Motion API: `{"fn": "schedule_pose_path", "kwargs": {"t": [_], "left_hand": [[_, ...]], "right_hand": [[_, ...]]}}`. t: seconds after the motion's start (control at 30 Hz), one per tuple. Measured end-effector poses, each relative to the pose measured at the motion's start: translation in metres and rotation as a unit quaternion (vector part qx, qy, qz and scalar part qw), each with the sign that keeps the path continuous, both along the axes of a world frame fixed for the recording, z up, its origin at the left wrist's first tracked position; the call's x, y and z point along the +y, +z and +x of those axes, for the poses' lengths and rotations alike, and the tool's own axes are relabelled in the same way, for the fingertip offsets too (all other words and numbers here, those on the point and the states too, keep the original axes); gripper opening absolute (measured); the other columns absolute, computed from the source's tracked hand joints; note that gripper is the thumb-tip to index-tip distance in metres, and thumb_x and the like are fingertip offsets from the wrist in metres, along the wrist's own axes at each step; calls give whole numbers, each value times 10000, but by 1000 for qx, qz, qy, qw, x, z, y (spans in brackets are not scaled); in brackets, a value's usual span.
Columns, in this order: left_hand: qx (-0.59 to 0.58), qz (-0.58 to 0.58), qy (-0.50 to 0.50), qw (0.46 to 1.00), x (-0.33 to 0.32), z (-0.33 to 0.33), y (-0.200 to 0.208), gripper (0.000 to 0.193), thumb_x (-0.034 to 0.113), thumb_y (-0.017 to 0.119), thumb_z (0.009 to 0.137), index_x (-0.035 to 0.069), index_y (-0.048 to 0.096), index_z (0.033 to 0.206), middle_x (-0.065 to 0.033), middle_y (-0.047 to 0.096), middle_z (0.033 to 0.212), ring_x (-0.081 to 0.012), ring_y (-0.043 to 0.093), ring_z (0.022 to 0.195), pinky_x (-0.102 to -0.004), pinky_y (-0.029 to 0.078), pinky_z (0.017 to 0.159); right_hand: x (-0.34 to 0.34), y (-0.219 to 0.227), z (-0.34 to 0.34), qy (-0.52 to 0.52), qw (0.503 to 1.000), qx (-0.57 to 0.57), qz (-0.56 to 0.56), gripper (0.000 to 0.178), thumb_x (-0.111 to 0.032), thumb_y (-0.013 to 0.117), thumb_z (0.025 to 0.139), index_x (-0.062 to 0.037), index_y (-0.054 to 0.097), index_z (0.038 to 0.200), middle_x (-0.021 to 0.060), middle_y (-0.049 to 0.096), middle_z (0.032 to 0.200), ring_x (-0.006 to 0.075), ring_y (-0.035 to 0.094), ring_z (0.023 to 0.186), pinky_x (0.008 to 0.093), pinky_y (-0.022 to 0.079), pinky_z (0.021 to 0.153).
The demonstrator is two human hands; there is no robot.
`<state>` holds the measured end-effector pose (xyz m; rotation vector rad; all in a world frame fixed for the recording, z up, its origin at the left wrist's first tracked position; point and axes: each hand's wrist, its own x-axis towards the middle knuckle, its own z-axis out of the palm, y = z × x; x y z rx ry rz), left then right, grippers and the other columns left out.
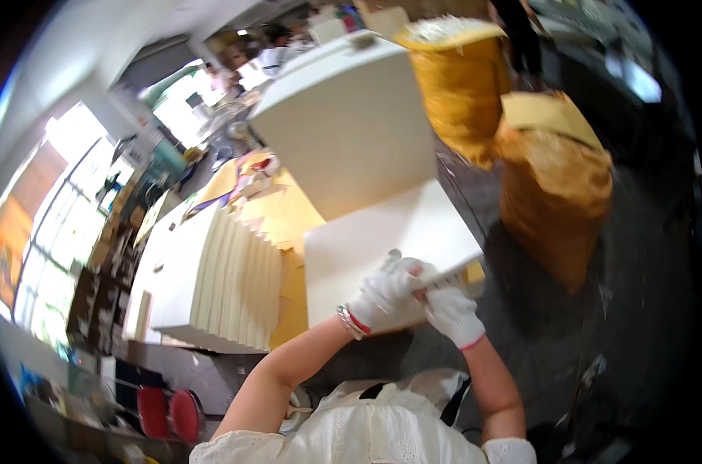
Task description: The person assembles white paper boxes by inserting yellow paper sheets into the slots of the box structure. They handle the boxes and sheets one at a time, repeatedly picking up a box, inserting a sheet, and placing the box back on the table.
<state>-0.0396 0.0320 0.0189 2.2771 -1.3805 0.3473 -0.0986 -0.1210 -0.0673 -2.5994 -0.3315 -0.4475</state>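
Observation:
My hands wear white knit gloves and meet at the near right edge of a low pile of white sheets (389,232). My left hand (393,292) lies over the top of that edge, its fingers curled around it. Just to its right, my right hand (453,313) grips the same edge close to the corner, fingers bent. Bare fingertips seem to show between the gloves, though blur hides exactly how many sheets are held. Behind the low pile rises a tall white stack (351,127). A bracelet (349,323) circles my left wrist.
Several white stacks with stepped edges (231,282) stand on the left. Tan paper (289,205) lies between them and the tall stack. Two yellow-orange sacks, one full (459,93) and one nearer (556,193), stand on the right. Red chairs (169,412) are at lower left; people are in the background.

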Motion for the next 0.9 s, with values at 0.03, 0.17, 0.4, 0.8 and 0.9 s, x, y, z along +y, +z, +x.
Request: {"fn": "schedule_pose_path", "kwargs": {"t": [0.03,0.17,0.4,0.8,0.9], "left_hand": [[-69,8,11,998,-8,0,-4,352,144,650,687,57,565,1017,-144,576,1053,-326,568,989,-523,368,991],[-153,108,8,982,-23,15,-26,264,167,531,865,32,523,1091,-135,564,1101,-305,567,1043,-360,457,902],[165,-190,34,967,38,38,10,349,275,544,934,101,547,1237,-125,623,1041,-258,603,974,-337,486,819],[47,-635,207,743,220,21,65,561,91,666,869,-26,390,1343,-66,589,1094,-118,577,922,-263,487,778],[77,-670,216,706,249,37,88,554,82,661,870,-29,385,1337,-57,553,1130,-98,535,978,-235,461,816]], "right_hand": [[-6,-1,6,-21,986,-168,11,194,-241,575,862,-82,675,910,128,669,835,327,645,773,419,495,811],[-18,18,-4,-67,990,125,4,195,-205,629,814,-109,675,978,172,656,936,345,615,927,432,491,849],[-10,15,13,2,998,-60,-8,649,-220,661,828,10,405,1378,234,541,1234,383,504,1153,469,425,966],[202,32,12,165,974,-13,-156,802,-391,747,684,34,433,1287,212,400,1355,433,352,1242,611,301,981],[203,29,8,171,963,-21,-210,868,-385,770,659,36,408,1326,215,391,1373,437,347,1251,650,268,988]]}}
